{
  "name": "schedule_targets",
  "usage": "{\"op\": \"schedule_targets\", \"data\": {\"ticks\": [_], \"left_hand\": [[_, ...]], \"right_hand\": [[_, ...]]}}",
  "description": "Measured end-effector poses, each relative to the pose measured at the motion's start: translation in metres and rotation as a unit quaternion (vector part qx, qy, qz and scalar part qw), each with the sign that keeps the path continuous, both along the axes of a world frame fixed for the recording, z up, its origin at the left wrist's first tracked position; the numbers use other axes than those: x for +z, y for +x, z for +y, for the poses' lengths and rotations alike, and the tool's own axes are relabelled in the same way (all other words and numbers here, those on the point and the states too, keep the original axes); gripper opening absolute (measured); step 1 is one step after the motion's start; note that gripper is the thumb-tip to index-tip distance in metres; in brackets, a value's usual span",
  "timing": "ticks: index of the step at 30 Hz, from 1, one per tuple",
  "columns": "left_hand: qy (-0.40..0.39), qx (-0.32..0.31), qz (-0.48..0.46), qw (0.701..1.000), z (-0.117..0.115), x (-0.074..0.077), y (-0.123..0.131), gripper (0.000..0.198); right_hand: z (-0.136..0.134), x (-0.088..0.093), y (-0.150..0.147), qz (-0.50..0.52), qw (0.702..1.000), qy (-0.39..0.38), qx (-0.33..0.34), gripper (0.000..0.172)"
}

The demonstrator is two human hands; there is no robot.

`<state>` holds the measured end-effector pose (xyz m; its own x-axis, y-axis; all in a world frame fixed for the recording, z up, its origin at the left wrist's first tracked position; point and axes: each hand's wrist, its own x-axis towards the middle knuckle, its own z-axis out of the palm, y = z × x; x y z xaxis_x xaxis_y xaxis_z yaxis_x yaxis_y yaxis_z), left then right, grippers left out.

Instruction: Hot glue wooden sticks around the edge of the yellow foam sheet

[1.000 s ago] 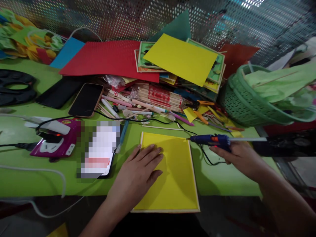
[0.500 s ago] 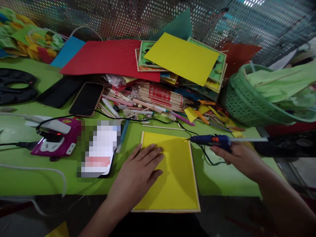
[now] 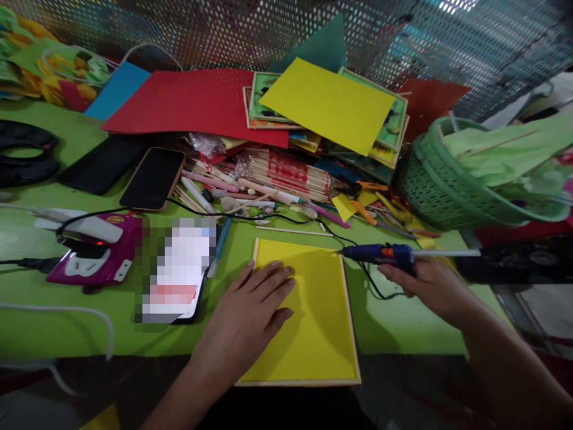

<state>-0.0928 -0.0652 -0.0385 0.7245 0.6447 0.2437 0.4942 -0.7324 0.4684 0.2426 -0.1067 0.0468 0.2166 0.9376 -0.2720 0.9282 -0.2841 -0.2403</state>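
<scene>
My left hand (image 3: pixel 250 310) lies flat on a yellow sheet (image 3: pixel 317 334), fingers stretched out and apart. Thin pale wooden sticks (image 3: pixel 351 322) edge the sheet on its left, right and near sides. In my right hand (image 3: pixel 430 286) is a blue glue gun (image 3: pixel 385 254), with a white glue stick (image 3: pixel 447 252) poking out of its back. The gun's nozzle points left, at the far right corner of the sheet. Beyond the sheet's far edge a loose wooden stick (image 3: pixel 293 231) rests on the green table (image 3: pixel 403 334).
A phone with a lit screen (image 3: pixel 179 275) lies left of the sheet, near a purple power strip (image 3: pixel 98 257). Pens and bundled sticks (image 3: pixel 286 173) are heaped behind, under red paper (image 3: pixel 188 101). A green basket (image 3: pixel 439 179) stands at the right. The gun's black cord (image 3: pixel 268 216) crosses the table.
The view has shifted slightly, so everything sits a little further left. Both hands and the glue gun keep about the same place relative to the yellow sheet.
</scene>
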Motion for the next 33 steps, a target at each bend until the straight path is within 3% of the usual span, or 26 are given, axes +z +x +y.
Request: {"op": "schedule_targets", "data": {"ticks": [11, 33], "left_hand": [[0.011, 0.007, -0.007, 1.0, -0.001, -0.001, 0.0, 0.038], [0.029, 0.008, -0.004, 1.0, -0.001, -0.001, 0.0, 0.037]], "right_hand": [[0.001, -0.004, 0.005, 0.007, 1.0, 0.027, -0.001, 0.057], [-0.001, -0.001, 0.004, -0.044, 0.999, 0.001, 0.004, 0.057]]}}
